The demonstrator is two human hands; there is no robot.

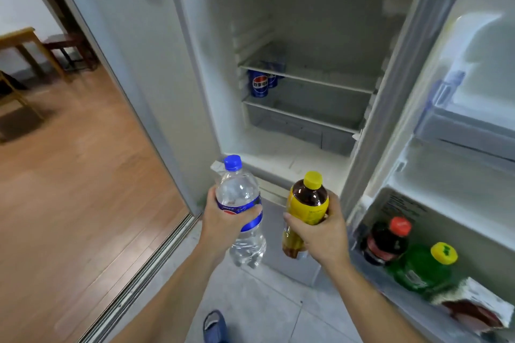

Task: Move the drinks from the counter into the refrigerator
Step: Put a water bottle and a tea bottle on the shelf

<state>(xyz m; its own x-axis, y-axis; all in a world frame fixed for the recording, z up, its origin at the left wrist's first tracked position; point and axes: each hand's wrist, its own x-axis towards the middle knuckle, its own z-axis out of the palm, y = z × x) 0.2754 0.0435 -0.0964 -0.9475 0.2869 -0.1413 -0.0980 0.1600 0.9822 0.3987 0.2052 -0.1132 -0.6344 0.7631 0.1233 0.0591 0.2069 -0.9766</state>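
My left hand [223,220] grips a clear bottle with a blue cap and blue label [241,195]. My right hand [320,231] grips a brown tea bottle with a yellow cap and yellow label [308,200]. Both bottles are held upright in front of the open refrigerator [306,159], below its lower edge. Inside, blue cans [260,83] stand at the left on a glass shelf. The counter is out of view.
The open fridge door [457,164] is at right; its bottom rack holds a red-capped dark bottle [386,239], a green bottle with a yellow cap [423,267] and a packet [473,306]. A sliding-door track [156,256] and wooden floor lie left. A blue slipper [214,326] is below.
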